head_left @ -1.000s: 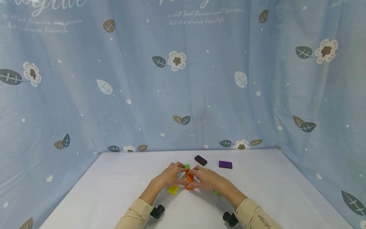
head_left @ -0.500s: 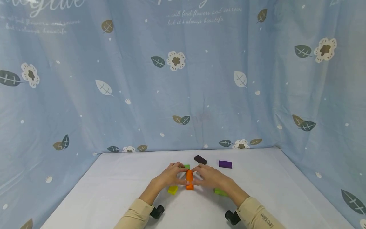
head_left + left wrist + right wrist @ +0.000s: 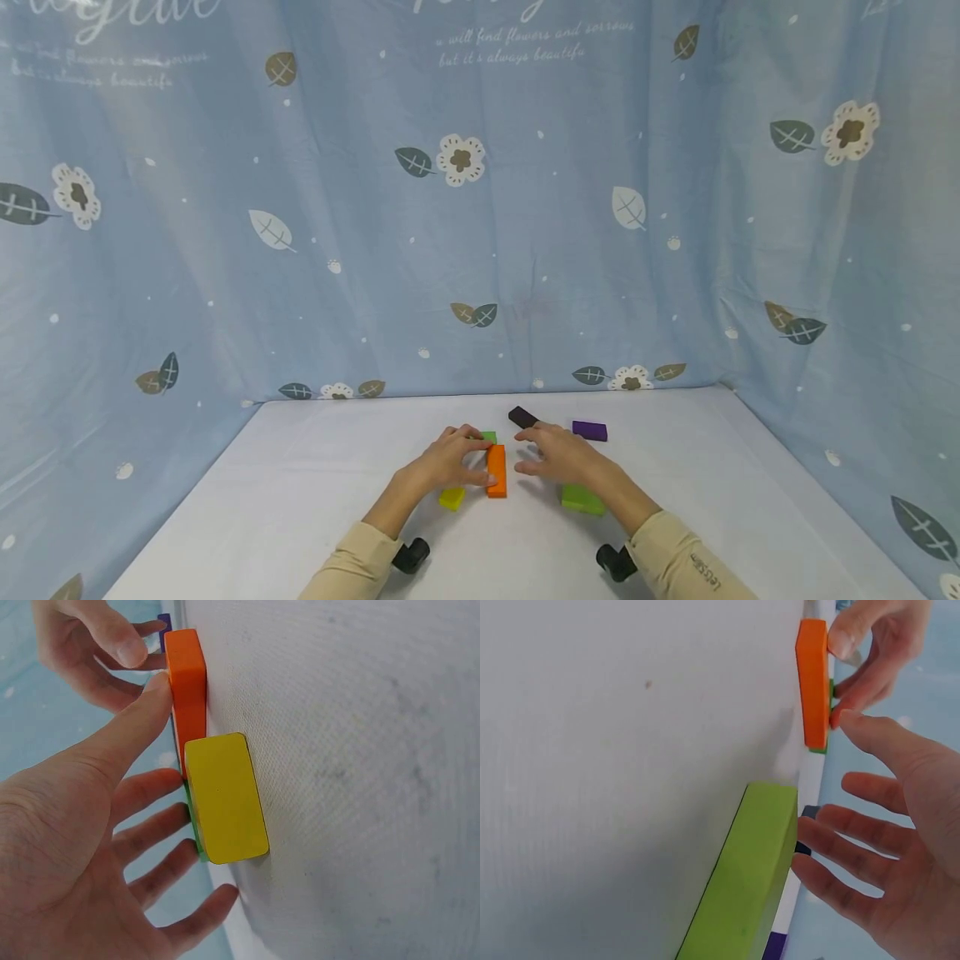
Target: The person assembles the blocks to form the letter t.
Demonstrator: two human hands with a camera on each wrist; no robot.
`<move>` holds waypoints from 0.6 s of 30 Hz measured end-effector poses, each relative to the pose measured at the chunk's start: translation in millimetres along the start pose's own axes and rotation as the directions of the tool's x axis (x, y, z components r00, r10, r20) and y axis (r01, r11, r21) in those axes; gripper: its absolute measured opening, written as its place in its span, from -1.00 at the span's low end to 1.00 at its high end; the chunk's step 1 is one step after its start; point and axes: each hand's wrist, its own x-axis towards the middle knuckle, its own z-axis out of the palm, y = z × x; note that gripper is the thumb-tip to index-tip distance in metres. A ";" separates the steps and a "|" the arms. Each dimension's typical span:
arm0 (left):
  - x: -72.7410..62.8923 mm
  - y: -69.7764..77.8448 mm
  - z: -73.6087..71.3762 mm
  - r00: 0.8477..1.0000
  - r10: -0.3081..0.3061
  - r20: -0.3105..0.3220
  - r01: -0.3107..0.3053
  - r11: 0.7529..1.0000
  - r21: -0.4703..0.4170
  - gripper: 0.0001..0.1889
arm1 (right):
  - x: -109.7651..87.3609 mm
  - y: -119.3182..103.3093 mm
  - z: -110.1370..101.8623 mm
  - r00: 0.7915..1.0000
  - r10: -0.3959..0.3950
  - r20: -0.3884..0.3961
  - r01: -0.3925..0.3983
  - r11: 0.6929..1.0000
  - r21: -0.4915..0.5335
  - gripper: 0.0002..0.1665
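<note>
In the head view an orange block (image 3: pixel 497 472) lies lengthwise near the table's middle. The left hand (image 3: pixel 448 461) touches its left side with thumb and index finger, other fingers spread. A green block (image 3: pixel 489 437) shows partly just behind the orange one, and a yellow block (image 3: pixel 452 498) sits below the left hand. Apart from the orange block, the right hand (image 3: pixel 561 454) hovers to its right with fingers parted and nothing held. Below that hand lies a lime green block (image 3: pixel 582 499), large in the right wrist view (image 3: pixel 742 877). The blocks' undersides are hidden.
A black block (image 3: pixel 522 417) lies behind the right fingertips, with a purple block (image 3: pixel 589 431) farther right. Blue patterned curtain (image 3: pixel 480 250) hangs along the back and sides of the white table (image 3: pixel 315 467). Black wrist devices (image 3: pixel 617 563) stick out near both sleeves.
The right hand has let go of the orange block and moved away to the right, uncovering more of the lime green block. The left hand stays at the orange block.
</note>
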 end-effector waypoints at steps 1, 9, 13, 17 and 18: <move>0.1 -0.1 0.1 1.000 0.000 0.002 0.000 1.000 -0.001 -0.31 | 0.1 1.2 -0.1 1.000 0.011 0.001 -0.011 1.000 0.007 -0.38; 2.2 -2.1 0.7 1.000 -0.003 0.004 0.003 1.000 0.006 -0.30 | 0.6 7.7 -4.1 0.995 0.099 -0.008 -0.099 0.995 0.026 -0.40; 1.9 -2.3 0.8 1.000 -0.009 0.006 0.009 1.000 0.004 -0.30 | 0.5 11.9 -7.1 0.992 0.124 -0.009 -0.124 0.992 0.030 -0.41; 1.9 -2.9 1.6 1.000 -0.010 0.006 0.010 1.000 0.007 -0.29 | 1.7 17.5 -9.0 0.993 0.119 -0.021 -0.118 0.992 0.043 -0.43; 2.0 -3.1 1.8 1.000 -0.012 0.006 0.012 1.000 0.005 -0.30 | 2.1 19.0 -9.3 0.993 0.117 -0.028 -0.115 0.992 0.044 -0.44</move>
